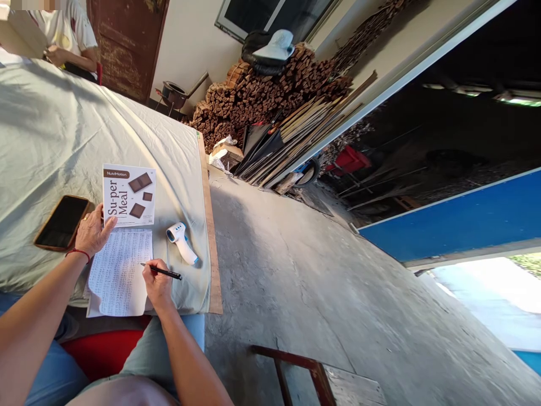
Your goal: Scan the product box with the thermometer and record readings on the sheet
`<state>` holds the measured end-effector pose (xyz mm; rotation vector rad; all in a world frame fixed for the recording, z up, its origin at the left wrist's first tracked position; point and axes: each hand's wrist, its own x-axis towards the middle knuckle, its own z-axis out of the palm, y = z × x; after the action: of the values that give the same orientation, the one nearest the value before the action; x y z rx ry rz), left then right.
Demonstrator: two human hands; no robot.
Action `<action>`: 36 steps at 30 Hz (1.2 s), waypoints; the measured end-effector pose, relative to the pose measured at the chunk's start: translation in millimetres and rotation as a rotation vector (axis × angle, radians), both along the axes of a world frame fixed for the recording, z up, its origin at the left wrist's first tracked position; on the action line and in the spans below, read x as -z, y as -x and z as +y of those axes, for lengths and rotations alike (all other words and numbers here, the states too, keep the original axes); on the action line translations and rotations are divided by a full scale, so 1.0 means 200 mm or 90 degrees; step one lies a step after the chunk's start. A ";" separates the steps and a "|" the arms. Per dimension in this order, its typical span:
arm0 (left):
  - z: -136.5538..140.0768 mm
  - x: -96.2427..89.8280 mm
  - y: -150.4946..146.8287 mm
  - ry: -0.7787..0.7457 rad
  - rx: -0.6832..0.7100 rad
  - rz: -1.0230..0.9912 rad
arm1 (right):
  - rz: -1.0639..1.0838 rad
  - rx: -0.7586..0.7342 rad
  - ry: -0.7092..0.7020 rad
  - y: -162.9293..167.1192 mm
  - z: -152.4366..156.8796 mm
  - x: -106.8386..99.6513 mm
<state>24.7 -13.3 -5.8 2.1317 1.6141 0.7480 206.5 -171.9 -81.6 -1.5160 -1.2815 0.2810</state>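
My right hand is closed around a black pen, its tip at the right edge of a notebook filled with rows of handwriting. My left hand, with a red cord on the wrist, grips the lower left corner of a white "Su-per Meal" box just beyond the notebook. Part of that corner is hidden by the fingers. To the left of this hand lies a dark-screened phone in a brown case. A white and blue infrared thermometer rests right of the notebook.
A pale cloth covers the table, whose wooden edge runs along the right. Across the table sits another person with a cardboard box. Stacked firewood lines the wall; a wooden stool stands on the concrete floor.
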 end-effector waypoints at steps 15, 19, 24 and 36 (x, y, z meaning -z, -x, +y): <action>0.01 0.02 0.01 -0.015 0.002 -0.004 | 0.023 -0.005 0.013 -0.01 0.00 0.00; 0.01 0.02 0.01 -0.017 0.005 -0.007 | 0.035 0.012 0.009 -0.01 -0.01 -0.01; 0.00 0.01 0.00 -0.005 0.004 -0.007 | 0.022 0.007 0.012 -0.01 -0.01 -0.01; 0.01 0.00 0.00 -0.003 0.004 -0.003 | -0.005 0.006 0.005 -0.02 0.00 0.01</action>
<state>23.8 -12.1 -6.8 2.1352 1.6041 0.7546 209.6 -171.3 -83.2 -1.5311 -1.2811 0.2754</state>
